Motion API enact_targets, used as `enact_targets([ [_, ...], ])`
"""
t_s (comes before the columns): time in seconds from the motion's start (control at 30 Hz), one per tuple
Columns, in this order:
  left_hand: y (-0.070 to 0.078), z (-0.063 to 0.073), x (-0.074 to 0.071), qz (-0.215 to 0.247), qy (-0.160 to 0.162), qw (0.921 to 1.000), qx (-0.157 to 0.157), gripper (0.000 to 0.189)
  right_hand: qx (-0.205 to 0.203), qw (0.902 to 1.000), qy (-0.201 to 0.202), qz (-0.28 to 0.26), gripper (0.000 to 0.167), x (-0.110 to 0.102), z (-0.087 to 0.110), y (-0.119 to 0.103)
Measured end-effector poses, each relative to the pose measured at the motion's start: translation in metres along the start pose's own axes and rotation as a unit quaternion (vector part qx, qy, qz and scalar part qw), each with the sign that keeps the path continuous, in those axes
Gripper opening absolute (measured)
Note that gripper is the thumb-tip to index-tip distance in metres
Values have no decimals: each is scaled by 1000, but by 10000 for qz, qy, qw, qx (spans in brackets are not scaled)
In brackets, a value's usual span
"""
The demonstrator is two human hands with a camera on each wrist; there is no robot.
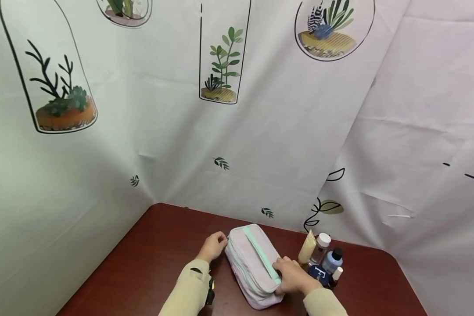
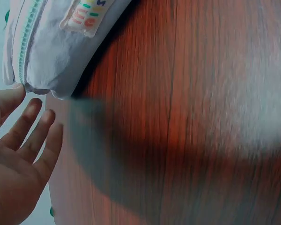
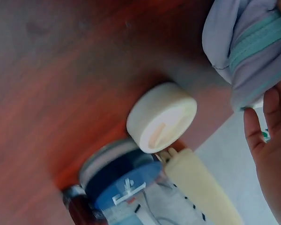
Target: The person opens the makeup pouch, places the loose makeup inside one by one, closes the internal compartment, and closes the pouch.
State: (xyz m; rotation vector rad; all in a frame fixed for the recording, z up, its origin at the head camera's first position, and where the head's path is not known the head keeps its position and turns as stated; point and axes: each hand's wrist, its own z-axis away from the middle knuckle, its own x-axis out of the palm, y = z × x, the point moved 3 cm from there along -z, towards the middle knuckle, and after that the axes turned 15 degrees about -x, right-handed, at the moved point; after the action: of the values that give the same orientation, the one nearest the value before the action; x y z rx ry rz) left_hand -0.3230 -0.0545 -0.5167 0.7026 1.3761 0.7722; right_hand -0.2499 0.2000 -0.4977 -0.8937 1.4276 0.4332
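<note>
A pale lilac toiletry bag (image 1: 242,250) with a mint handle strap and mint zipper lies on the dark red wooden table. At its far left corner, my left hand (image 1: 213,246) pinches the zipper's end between thumb and index finger. The other fingers of that hand (image 2: 18,164) are spread apart in the left wrist view, just off the bag. Any zipper pull is hidden by the fingertips. My right hand (image 1: 292,276) grips the bag's near right corner, fingers over the top beside the strap. In the right wrist view its fingertips rest along the bag's edge (image 3: 253,51).
Right of the bag stand a cream tube (image 1: 308,248), a white-capped clear bottle (image 1: 320,250), a blue bottle with black cap (image 1: 332,262), a navy round container (image 1: 318,274) and a small dark red bottle (image 3: 84,208). A white round jar (image 3: 161,117) sits beside them. Printed cloth hangs behind.
</note>
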Motion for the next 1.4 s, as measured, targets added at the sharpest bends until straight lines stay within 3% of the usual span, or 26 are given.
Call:
enact_targets([
  [0.27,6,2,8,-184,-30,9996,200,7,559,9957,482,-562,27,12,-5,-1],
  [0.5,11,3,10,-169,-136,9989,422,7,1046,9903,825,-399,25,15,-13,-8],
  [0.77,10,5,14,-48,-444,9983,369,7,1438,9846,955,-270,24,16,-23,-21],
  [1.03,7,9,12,103,-766,9954,572,6,1948,9764,863,-359,28,19,-33,-28],
  [1.1,6,11,10,224,-981,9928,654,6,1998,9748,895,-418,28,18,-35,-29],
  [1.17,4,13,10,444,-1437,9869,592,6,2011,9743,913,-435,28,18,-37,-31],
  [1.3,-3,19,7,891,-2528,9632,211,7,2013,9748,888,-381,28,19,-39,-33],
  [1.4,-6,22,6,861,-3054,9482,-157,10,2070,9741,857,-315,28,21,-39,-31],
])
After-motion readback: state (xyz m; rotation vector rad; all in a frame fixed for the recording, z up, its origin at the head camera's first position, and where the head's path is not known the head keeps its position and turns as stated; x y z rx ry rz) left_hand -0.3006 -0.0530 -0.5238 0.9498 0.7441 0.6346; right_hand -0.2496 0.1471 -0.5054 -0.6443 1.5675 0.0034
